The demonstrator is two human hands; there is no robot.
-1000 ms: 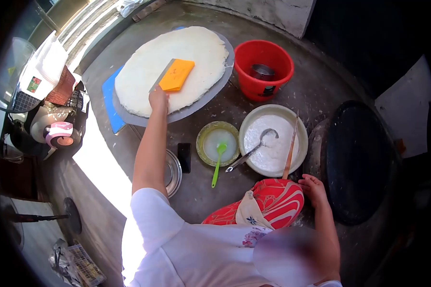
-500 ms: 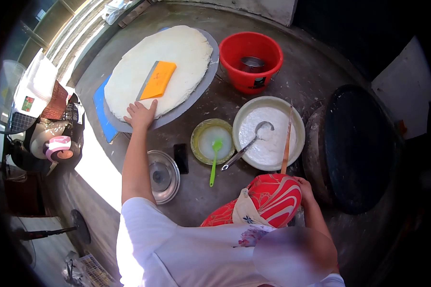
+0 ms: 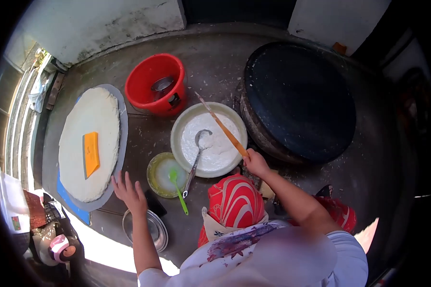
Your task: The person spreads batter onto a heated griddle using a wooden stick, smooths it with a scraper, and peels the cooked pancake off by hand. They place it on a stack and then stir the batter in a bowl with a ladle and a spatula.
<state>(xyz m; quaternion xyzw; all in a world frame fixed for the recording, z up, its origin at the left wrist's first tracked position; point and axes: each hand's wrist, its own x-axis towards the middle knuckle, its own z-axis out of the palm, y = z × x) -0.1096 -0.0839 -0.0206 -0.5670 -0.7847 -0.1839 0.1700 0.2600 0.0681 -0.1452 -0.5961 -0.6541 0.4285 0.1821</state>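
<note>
My left hand (image 3: pixel 130 193) is open with fingers spread, beside the right edge of a grey round board that bears a stack of white flat sheets (image 3: pixel 88 112). An orange scraper (image 3: pixel 91 154) lies on the stack. My right hand (image 3: pixel 256 163) grips the lower end of a long wooden stick (image 3: pixel 225 130), which slants over a basin (image 3: pixel 176 143) of white batter. A ladle (image 3: pixel 196 160) rests in that basin. Beside it, a small yellowish bowl (image 3: pixel 153 179) of cloudy liquid holds a green spoon (image 3: pixel 178 191).
A large black round griddle (image 3: pixel 299 100) stands at the right. Behind the basin is a red bucket (image 3: pixel 146 86) with a metal bowl inside. A metal lid (image 3: pixel 153 229) and a dark phone (image 3: pixel 155 203) lie near my left forearm. Containers sit at the far left.
The view has turned to the right. My left hand has come away from the stack's edge. My right hand, with the stick, has moved forward from beside the knee.
</note>
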